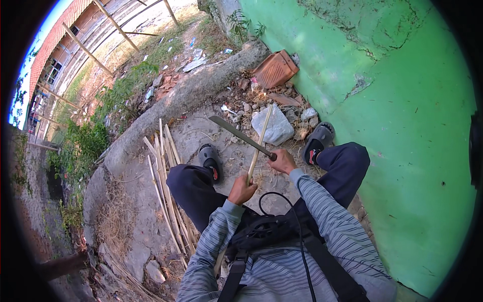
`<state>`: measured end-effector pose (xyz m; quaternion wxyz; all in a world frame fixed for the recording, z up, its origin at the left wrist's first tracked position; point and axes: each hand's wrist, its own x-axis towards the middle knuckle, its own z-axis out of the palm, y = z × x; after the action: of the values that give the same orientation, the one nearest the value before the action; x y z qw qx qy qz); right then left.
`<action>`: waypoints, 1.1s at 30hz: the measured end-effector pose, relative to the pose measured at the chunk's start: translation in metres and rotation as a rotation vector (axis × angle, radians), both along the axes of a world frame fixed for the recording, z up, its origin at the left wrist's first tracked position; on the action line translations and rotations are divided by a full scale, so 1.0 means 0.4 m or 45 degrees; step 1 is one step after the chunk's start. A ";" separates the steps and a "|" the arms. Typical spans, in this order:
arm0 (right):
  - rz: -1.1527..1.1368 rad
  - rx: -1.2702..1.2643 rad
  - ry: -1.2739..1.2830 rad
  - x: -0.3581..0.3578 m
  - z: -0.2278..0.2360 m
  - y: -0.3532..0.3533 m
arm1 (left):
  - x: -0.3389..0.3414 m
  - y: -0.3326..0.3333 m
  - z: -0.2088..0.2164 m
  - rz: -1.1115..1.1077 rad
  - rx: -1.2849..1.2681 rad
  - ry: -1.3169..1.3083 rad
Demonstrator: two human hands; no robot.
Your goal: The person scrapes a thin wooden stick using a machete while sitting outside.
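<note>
My left hand (242, 190) is closed around the lower end of a pale split bamboo strip (253, 162). The strip points away from me, its far end in front of a whitish rock (275, 126). In my right hand (284, 161) is the dark handle of a machete (236, 132). Its long blade slants to the far left and crosses the strip in the picture; whether the two touch I cannot tell. Both hands are between my spread knees. Left of my left leg lies a bundle of similar bamboo strips (165, 166), partly hidden by that leg.
A green wall (412, 161) rises close on my right. Rubble and stones (246, 106) lie ahead, with an orange clay block (275, 69) against the wall. A low, rough concrete ridge (176, 98) curves from ahead round to the left. Plants (88, 141) grow beyond it.
</note>
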<state>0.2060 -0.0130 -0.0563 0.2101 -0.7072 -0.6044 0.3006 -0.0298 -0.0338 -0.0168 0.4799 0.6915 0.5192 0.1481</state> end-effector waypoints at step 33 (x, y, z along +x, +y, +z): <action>0.156 0.087 -0.021 -0.052 -0.008 -0.037 | -0.096 -0.107 0.059 0.061 -0.176 -0.043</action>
<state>0.1853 -0.0280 -0.0594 0.2103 -0.6637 -0.6583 0.2862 -0.0681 -0.0768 0.0069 0.5316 0.6415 0.5364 0.1349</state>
